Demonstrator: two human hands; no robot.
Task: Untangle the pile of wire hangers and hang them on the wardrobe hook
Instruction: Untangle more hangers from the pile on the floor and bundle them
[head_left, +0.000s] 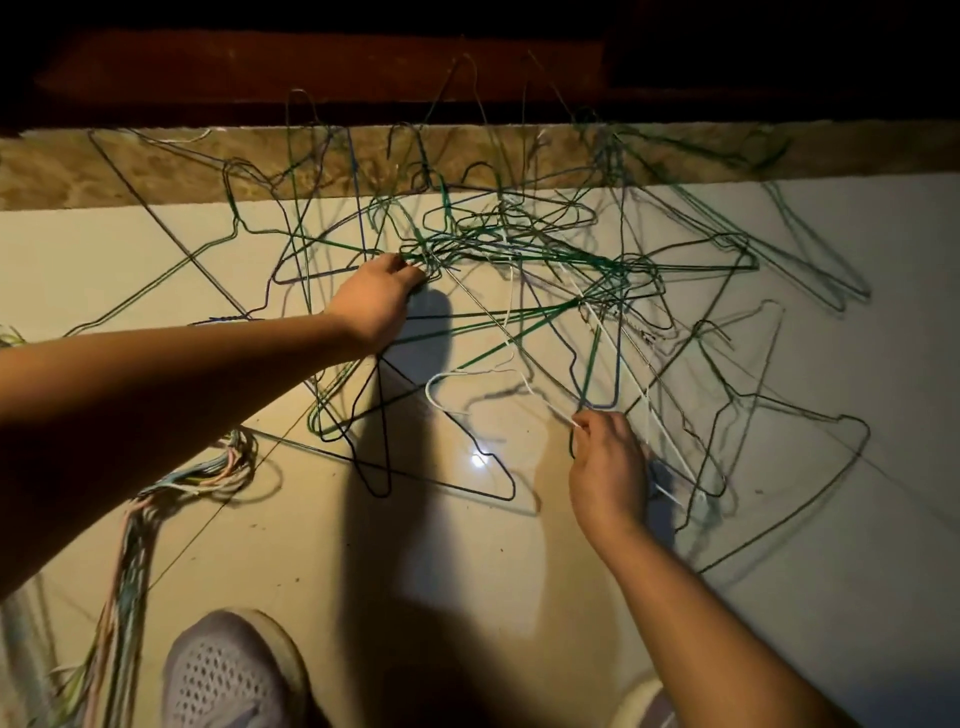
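The task is looking barely begun: the pile of wire hangers (524, 244) is lying tangled on the floor (78, 270) toward twelve o'clock. The left hand (379, 299) grip is clutching green wires (467, 254); the right hand (608, 467) grip is pinching a white hanger (470, 372). No hook is showing.

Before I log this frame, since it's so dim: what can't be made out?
Head view:
- Wardrobe hook: nowhere visible; the top is lost in darkness.
- Left hand: grip hidden behind the hand itself, among green hangers.
- Pastel hangers: cut off by the bottom-left edge.
- Hanger count: wires overlap.
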